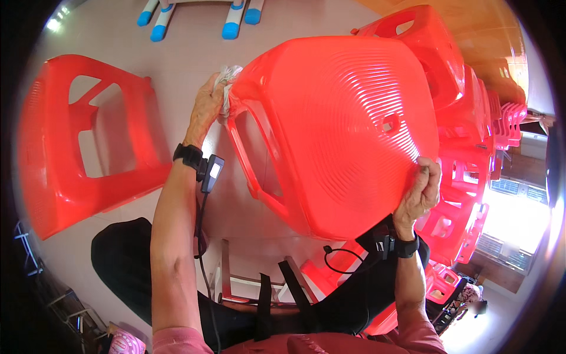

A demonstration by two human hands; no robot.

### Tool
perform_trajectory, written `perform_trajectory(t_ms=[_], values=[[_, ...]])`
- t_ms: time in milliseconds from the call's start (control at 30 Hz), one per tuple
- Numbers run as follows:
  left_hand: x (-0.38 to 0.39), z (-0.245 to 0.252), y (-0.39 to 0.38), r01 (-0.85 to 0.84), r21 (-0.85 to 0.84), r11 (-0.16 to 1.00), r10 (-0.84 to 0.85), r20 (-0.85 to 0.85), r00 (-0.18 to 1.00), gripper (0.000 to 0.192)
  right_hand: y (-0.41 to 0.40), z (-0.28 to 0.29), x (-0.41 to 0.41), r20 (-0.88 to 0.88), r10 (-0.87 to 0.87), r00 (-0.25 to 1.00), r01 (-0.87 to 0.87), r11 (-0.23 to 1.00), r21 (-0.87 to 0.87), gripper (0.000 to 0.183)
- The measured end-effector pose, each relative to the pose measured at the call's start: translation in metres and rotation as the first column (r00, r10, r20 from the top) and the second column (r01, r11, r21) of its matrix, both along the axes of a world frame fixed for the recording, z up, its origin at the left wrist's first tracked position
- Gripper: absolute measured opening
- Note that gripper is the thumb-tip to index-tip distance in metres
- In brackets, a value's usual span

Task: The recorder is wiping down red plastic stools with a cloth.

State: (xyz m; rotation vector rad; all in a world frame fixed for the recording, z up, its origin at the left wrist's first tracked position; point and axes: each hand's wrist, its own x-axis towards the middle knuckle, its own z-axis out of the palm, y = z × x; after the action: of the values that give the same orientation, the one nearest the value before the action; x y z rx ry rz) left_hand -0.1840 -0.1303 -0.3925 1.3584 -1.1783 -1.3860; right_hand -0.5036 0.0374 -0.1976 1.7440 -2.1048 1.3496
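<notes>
A red plastic stool point(327, 132) is tilted before me, its ringed seat with a small central hole facing up at me. My left hand point(210, 99) presses a crumpled whitish cloth point(226, 82) against a leg on the stool's left side. With the fingers of my right hand point(420, 190) I grip the seat's right edge. Dark smudges show on that hand's fingers. To the left, another red plastic stool point(146, 172) lies on its side on the floor, apart from my left arm.
Several red stools point(460, 177) are stacked close along the right. At the top stand white legs with blue feet point(230, 30), on the pale floor point(194, 48). An orange-brown surface point(495, 40) fills the upper right corner. A cable point(203, 248) runs down from my left wrist.
</notes>
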Motion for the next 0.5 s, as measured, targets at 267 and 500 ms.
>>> perform_trajectory(t_ms=[267,500], values=[[0.001,-0.077,0.011,-0.202,0.128,0.971,0.201,0.017,0.979,0.035,-0.005,-0.001,0.008,0.004,0.019,1.0,-0.019,1.0,-0.017,0.016],[-0.042,-0.074,0.096,-0.33,-0.156,0.931,0.362,0.274,0.891,0.039,-0.004,0.001,-0.001,0.007,-0.002,1.0,0.002,1.0,0.008,0.015]])
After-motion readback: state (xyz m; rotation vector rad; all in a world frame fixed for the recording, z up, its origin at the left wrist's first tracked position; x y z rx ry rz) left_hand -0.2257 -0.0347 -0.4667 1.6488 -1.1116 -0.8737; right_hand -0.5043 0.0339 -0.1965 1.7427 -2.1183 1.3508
